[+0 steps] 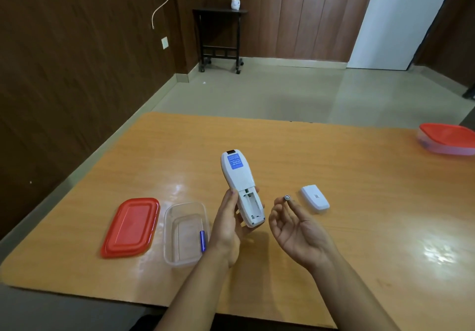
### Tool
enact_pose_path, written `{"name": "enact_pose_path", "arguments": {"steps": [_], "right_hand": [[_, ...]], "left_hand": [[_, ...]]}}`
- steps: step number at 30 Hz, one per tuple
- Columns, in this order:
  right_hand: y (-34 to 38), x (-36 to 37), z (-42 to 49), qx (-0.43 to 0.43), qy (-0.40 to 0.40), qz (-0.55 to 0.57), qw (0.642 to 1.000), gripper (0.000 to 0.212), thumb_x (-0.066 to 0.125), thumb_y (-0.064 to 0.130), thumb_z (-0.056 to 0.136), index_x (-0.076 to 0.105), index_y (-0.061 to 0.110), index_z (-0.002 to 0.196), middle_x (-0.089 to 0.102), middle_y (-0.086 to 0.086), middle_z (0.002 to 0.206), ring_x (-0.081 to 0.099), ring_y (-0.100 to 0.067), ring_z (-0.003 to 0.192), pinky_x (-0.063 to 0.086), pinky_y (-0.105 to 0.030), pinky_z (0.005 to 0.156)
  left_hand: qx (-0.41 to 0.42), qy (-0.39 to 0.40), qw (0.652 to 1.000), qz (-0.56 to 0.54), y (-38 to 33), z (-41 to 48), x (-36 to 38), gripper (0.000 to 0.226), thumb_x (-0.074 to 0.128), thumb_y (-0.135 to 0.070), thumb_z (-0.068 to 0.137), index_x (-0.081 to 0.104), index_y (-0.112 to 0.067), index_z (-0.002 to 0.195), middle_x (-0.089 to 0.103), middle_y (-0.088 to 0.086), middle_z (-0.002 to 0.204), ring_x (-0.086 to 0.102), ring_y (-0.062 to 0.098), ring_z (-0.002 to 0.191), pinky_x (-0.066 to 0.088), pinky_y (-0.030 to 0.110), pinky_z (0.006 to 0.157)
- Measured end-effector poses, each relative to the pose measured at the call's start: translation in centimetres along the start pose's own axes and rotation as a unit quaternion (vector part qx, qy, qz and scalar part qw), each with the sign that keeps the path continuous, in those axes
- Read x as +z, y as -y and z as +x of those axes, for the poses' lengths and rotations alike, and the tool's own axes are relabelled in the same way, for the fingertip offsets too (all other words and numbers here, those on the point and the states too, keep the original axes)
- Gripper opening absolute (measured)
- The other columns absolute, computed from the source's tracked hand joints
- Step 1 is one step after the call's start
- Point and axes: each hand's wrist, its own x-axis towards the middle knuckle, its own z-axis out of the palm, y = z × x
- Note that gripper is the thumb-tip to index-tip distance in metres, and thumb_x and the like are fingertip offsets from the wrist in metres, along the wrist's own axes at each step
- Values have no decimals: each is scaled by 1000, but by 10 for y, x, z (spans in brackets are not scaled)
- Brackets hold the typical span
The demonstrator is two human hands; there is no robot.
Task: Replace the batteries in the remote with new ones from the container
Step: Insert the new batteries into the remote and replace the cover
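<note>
While the desk (334,176) carries everything I need, the coming move turns on one relation only, and I set the items down from largest to smallest. To my left lies a red lid (131,226), flat on the desk, and just beside it on the right stands the open clear container (180,212), with one blue battery (202,241) lying along its right wall, long axis pointing away from me. A second container with a red lid (447,140) sits well apart at the far right edge.

My left hand (227,230) is closed around the lower part of the remote (241,186), held above the desk, back face toward me. Its long axis runs from near me, slightly right, up and away to the left. The battery bay (250,203) is uncovered and appears empty; the detached back cover (314,198) rests on the desk to the right, apart from both hands.

My right hand (295,227) is palm up, fingers loosely curled, pinching a single battery (287,197) at the fingertips. I see it end-on, so its long axis points roughly at the camera rather than along the bay.

Judgement: the bay lies just left of that battery, near but not touching. The right hand is the nearer one. Before insertion the battery must be turned to lie parallel to the bay's long axis; I cannot read the polarity marks from here.
</note>
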Motion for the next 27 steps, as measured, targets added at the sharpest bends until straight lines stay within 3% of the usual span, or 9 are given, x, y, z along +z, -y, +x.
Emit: {"name": "enact_pose_path", "arguments": {"steps": [3,6,9,12,15,17,20,23,27], "right_hand": [[-1,1,0,4,-15,-30,999,17,64,10,78,62,8,95,67,-6,77,67,-16,62,59,-25,63],[-1,5,-3,-27,-6,-123,992,26,51,0,88,66,10,107,67,-8,78,66,-18,66,60,-27,64],[-4,8,-6,-46,3,-153,987,29,42,-7,90,67,5,98,63,-6,73,63,-16,65,59,-24,62],[-3,7,-8,-32,7,-117,993,33,39,-6,85,71,4,83,60,-8,73,62,-16,62,58,-25,59],[2,6,-15,-6,29,-99,995,33,46,1,77,77,3,88,61,-9,75,61,-16,64,58,-25,61],[7,3,-19,5,27,-83,996,30,58,1,75,74,3,100,62,-10,78,62,-16,64,59,-24,62],[14,-8,-20,27,24,25,999,68,86,-12,46,67,-2,110,64,-13,84,67,-19,66,59,-27,59],[20,-16,-13,9,-24,113,993,81,87,-20,25,62,-4,100,66,-14,88,70,-23,64,59,-29,53],[21,-14,-9,-35,-52,143,988,80,88,-20,19,66,-7,94,68,-11,90,71,-21,66,59,-28,53]], "left_hand": [[9,0,1000,25,0,0,-3,34,37,-40,99,59,-26,121,70,-1,115,67,21,99,49,41,86],[10,-3,999,33,0,1,-5,38,37,-41,99,56,-25,127,67,3,122,64,23,104,50,45,88],[3,-10,1000,27,0,1,-6,40,40,-45,97,58,-25,126,64,10,125,61,27,103,49,49,90],[2,-14,999,36,3,2,-4,40,39,-47,96,58,-26,125,64,11,125,60,30,105,48,45,87],[-2,-11,999,32,6,4,-3,41,40,-47,95,58,-26,126,65,9,124,60,34,111,48,48,91],[6,-7,999,37,6,2,0,39,38,-44,98,58,-26,126,67,3,121,63,28,108,50,44,86],[8,3,999,48,6,0,4,37,36,-41,99,58,-25,125,70,-2,114,66,19,98,50,36,79],[1,1,998,65,8,-1,7,38,37,-43,99,60,-25,124,69,0,114,65,20,101,48,38,83],[2,4,997,74,9,-1,8,33,38,-42,99,60,-31,121,69,-2,114,63,23,105,47,39,84]]}}
